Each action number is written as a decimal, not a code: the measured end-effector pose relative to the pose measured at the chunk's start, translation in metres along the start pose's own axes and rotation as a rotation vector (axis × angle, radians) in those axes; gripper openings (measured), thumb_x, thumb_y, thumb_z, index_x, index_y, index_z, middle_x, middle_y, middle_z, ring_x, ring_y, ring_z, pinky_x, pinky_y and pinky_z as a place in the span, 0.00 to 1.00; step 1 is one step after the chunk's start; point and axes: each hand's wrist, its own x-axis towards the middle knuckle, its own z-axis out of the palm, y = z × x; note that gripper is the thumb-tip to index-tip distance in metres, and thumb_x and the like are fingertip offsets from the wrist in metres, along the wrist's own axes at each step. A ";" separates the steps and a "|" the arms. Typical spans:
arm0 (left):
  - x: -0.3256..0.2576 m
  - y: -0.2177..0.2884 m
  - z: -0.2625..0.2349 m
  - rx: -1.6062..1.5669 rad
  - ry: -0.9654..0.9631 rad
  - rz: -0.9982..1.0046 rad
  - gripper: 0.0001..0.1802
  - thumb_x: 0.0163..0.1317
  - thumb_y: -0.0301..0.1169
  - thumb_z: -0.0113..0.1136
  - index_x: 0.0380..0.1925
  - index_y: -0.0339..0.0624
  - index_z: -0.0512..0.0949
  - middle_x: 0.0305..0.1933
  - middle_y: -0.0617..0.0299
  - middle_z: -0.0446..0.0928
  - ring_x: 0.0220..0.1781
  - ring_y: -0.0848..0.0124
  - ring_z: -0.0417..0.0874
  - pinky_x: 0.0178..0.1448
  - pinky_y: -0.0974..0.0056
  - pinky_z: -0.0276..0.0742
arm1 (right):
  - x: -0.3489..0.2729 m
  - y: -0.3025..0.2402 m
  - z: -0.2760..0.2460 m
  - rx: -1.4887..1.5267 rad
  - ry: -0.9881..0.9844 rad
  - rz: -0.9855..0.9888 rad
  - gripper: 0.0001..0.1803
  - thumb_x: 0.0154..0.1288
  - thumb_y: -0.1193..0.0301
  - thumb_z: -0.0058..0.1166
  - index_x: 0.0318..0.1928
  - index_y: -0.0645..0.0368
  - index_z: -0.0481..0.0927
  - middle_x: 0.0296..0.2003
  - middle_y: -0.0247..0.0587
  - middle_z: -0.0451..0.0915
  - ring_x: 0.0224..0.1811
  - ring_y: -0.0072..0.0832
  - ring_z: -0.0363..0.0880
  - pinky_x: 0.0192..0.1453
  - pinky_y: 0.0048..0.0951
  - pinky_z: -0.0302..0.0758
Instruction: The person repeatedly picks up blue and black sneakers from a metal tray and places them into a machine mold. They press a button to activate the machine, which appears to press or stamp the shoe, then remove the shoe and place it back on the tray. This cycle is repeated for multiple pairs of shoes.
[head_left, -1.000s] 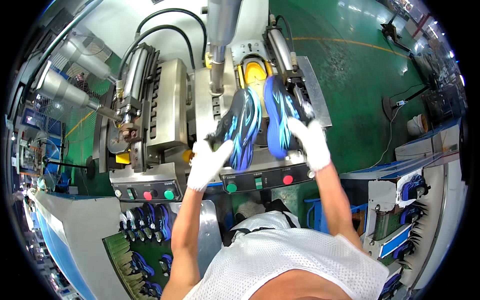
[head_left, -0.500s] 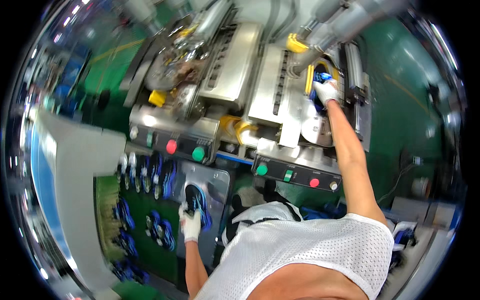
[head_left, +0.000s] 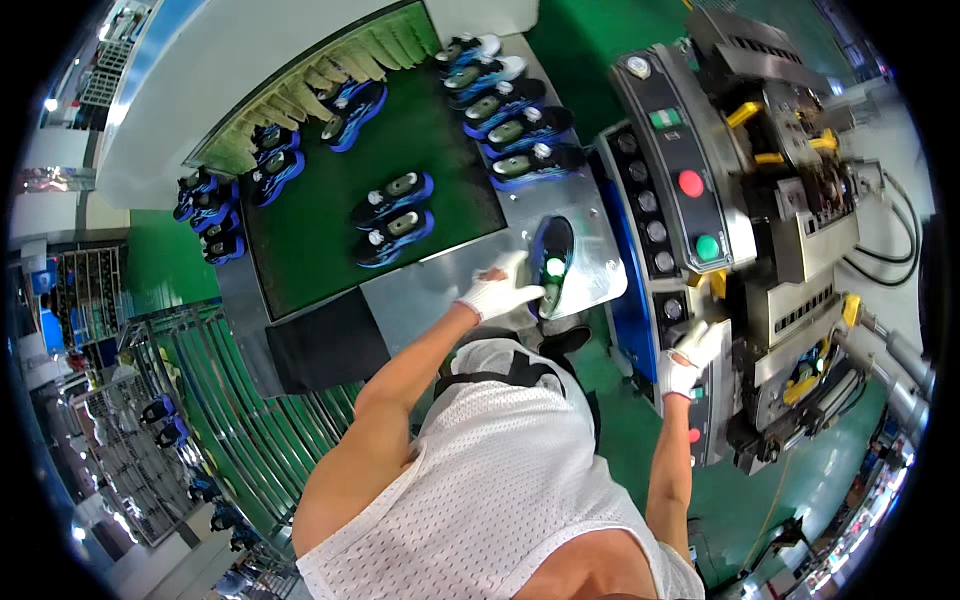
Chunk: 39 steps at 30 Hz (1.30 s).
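A black and blue sports shoe (head_left: 553, 245) lies on the bare metal plate at the end of the table. My left hand (head_left: 497, 290), in a white glove, is open beside its heel end. The thumb reaches toward the shoe; whether it touches I cannot tell. At the machine's nearer control panel (head_left: 712, 390), my gloved right hand (head_left: 690, 360) is open, its fingers stretched out over the panel's upper end and holding nothing visible. Something blue, probably a shoe (head_left: 808, 362), shows partly hidden inside the machine's nearer station.
A row of similar shoes (head_left: 510, 125) stands on the metal side strip. More shoes (head_left: 395, 215) sit on the green conveyor belt (head_left: 310, 240), before a fringed tunnel opening (head_left: 320, 75). The farther control panel (head_left: 680, 160) has red and green buttons. A rail roller rack (head_left: 250, 400) is at left.
My view has swung left toward the conveyor. My right hand has come away from the shoe in the machine to the panel. My left hand has let go of the shoe on the plate.
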 end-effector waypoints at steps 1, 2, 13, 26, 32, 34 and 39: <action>-0.002 -0.021 -0.023 0.029 0.118 -0.058 0.49 0.59 0.59 0.67 0.70 0.38 0.65 0.73 0.44 0.67 0.75 0.48 0.68 0.77 0.47 0.63 | -0.002 -0.006 -0.012 -0.416 -0.174 -0.035 0.51 0.67 0.53 0.61 0.77 0.70 0.51 0.77 0.65 0.53 0.80 0.53 0.52 0.82 0.47 0.52; -0.014 -0.043 -0.048 0.064 0.222 -0.124 0.46 0.59 0.57 0.68 0.69 0.39 0.66 0.74 0.47 0.67 0.75 0.48 0.67 0.76 0.44 0.63 | -0.002 -0.017 -0.025 -0.809 -0.334 -0.146 0.60 0.59 0.52 0.69 0.79 0.67 0.48 0.78 0.63 0.52 0.81 0.52 0.52 0.82 0.49 0.53; -0.024 -0.229 -0.146 -0.025 0.491 -0.243 0.35 0.43 0.38 0.81 0.52 0.40 0.80 0.54 0.49 0.81 0.59 0.50 0.80 0.62 0.50 0.75 | -0.084 -0.117 -0.031 -0.211 -0.661 0.067 0.50 0.57 0.66 0.69 0.76 0.68 0.57 0.71 0.62 0.67 0.75 0.52 0.66 0.77 0.40 0.63; -0.002 0.019 -0.197 0.268 -0.018 0.764 0.26 0.46 0.40 0.75 0.46 0.44 0.79 0.46 0.52 0.81 0.50 0.49 0.81 0.54 0.49 0.78 | -0.067 -0.343 0.050 0.122 -0.731 -0.864 0.42 0.53 0.63 0.67 0.67 0.66 0.67 0.58 0.58 0.77 0.62 0.53 0.76 0.66 0.46 0.72; 0.030 0.161 -0.170 0.285 -0.161 1.121 0.31 0.46 0.33 0.77 0.52 0.41 0.78 0.51 0.50 0.80 0.55 0.49 0.81 0.65 0.44 0.74 | -0.029 -0.275 -0.012 0.498 -0.840 -0.360 0.44 0.55 0.59 0.70 0.69 0.64 0.67 0.58 0.59 0.79 0.62 0.51 0.78 0.65 0.41 0.75; 0.035 0.216 -0.156 0.361 -0.183 1.187 0.35 0.48 0.35 0.78 0.58 0.39 0.77 0.58 0.47 0.79 0.62 0.46 0.78 0.73 0.43 0.68 | -0.020 -0.243 -0.051 0.592 -0.801 -0.139 0.46 0.53 0.54 0.72 0.68 0.63 0.70 0.55 0.55 0.82 0.60 0.47 0.80 0.65 0.39 0.75; 0.044 0.280 -0.119 0.022 0.279 1.032 0.33 0.55 0.22 0.73 0.63 0.35 0.74 0.64 0.47 0.76 0.66 0.49 0.77 0.71 0.50 0.72 | -0.030 -0.158 -0.128 1.255 -0.820 0.499 0.30 0.57 0.62 0.75 0.56 0.65 0.82 0.45 0.41 0.85 0.44 0.25 0.81 0.49 0.31 0.79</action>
